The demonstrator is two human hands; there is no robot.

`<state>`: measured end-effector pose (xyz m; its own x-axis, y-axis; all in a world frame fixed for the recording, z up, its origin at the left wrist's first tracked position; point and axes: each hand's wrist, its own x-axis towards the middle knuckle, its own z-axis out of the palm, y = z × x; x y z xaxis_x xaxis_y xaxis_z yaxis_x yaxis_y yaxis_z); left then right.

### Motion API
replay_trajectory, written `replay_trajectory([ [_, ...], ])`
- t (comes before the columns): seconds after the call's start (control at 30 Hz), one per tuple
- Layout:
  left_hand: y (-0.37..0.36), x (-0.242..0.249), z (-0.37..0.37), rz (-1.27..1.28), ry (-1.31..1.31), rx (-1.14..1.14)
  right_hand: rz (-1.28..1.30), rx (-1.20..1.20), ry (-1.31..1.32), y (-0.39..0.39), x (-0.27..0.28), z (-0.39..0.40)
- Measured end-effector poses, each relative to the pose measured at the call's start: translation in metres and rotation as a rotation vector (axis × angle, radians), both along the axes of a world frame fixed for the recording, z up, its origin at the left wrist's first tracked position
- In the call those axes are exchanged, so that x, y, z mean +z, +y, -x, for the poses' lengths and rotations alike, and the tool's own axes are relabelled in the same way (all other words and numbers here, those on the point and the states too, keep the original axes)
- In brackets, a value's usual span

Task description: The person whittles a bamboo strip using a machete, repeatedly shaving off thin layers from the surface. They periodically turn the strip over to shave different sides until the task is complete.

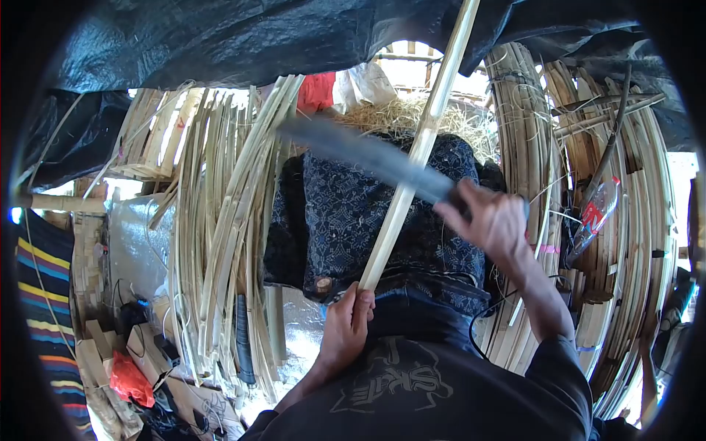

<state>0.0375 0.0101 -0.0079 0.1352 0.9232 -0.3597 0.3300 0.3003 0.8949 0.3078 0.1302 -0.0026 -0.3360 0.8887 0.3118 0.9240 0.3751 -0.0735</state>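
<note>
My left hand (349, 323) is closed around the lower end of a long pale bamboo strip (401, 213), which slants up and to the right past the top of the view. In my right hand (489, 220) is the handle of a machete (342, 147). Its dark blade, smeared by motion, points up and left and crosses the strip at about mid-length in this view. Beneath both lies a dark blue patterned cloth (346, 213) spread over my lap.
Long bamboo strips (228, 198) hang or lean on the left; tied bundles (518, 103) stand on the right beside a plastic bottle (599, 209). Pale shavings (401, 114) are piled ahead. Black plastic sheeting (220, 44) hangs overhead. A red bag (132, 378) lies low left.
</note>
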Motion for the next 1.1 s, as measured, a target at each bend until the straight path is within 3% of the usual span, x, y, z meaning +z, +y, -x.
replay_trajectory([
  [0.1, 0.005, -0.001, -0.003, -0.019, 0.018, -0.024, -0.004, 0.027, 0.037, -0.007, 0.003, 0.008],
  [0.13, 0.005, -0.004, -0.003, -0.025, 0.018, -0.03, -0.136, 0.145, -0.003, -0.014, 0.007, 0.019],
  [0.17, 0.002, -0.01, -0.001, -0.001, 0.002, -0.029, 0.073, 0.186, -0.075, -0.026, 0.002, 0.02],
  [0.23, 0.003, -0.016, 0.001, 0.02, -0.007, -0.035, 0.067, 0.259, -0.138, -0.028, -0.005, 0.015],
  [0.3, -0.003, -0.017, 0.004, 0.009, -0.023, -0.003, 0.117, 0.098, -0.107, -0.011, -0.002, -0.003],
  [0.37, -0.003, -0.014, 0.002, -0.006, 0.01, 0.008, -0.023, 0.168, 0.028, -0.003, -0.002, 0.0],
  [0.47, 0.008, -0.013, 0.0, -0.071, 0.056, 0.005, 0.139, 0.099, 0.029, -0.018, -0.002, 0.016],
  [0.57, 0.005, -0.012, -0.002, -0.017, 0.031, -0.013, 0.032, 0.291, 0.066, -0.028, -0.011, 0.021],
  [0.63, 0.004, -0.009, -0.002, 0.012, 0.02, -0.006, -0.065, 0.222, -0.064, -0.014, -0.008, 0.007],
  [0.67, 0.005, -0.007, -0.001, 0.03, 0.027, -0.007, 0.049, 0.079, -0.098, -0.005, -0.009, -0.005],
  [0.7, 0.005, -0.005, -0.002, 0.045, 0.031, -0.003, -0.071, 0.09, 0.027, 0.005, -0.006, -0.007],
  [0.77, 0.009, -0.008, -0.005, 0.007, 0.022, 0.02, -0.001, 0.057, 0.037, -0.006, -0.003, 0.006],
  [0.9, 0.011, -0.011, -0.006, 0.011, -0.008, 0.009, 0.046, 0.323, 0.017, -0.027, -0.009, 0.018],
  [0.93, 0.009, -0.011, -0.006, -0.025, 0.016, -0.003, 0.066, 0.301, -0.076, -0.026, -0.009, 0.013],
  [1.03, 0.009, -0.005, -0.004, 0.054, -0.014, 0.018, -0.052, 0.043, 0.069, 0.007, -0.005, -0.013],
  [1.1, 0.012, -0.002, -0.009, 0.02, 0.012, 0.033, 0.018, 0.039, 0.028, -0.002, 0.0, -0.004],
])
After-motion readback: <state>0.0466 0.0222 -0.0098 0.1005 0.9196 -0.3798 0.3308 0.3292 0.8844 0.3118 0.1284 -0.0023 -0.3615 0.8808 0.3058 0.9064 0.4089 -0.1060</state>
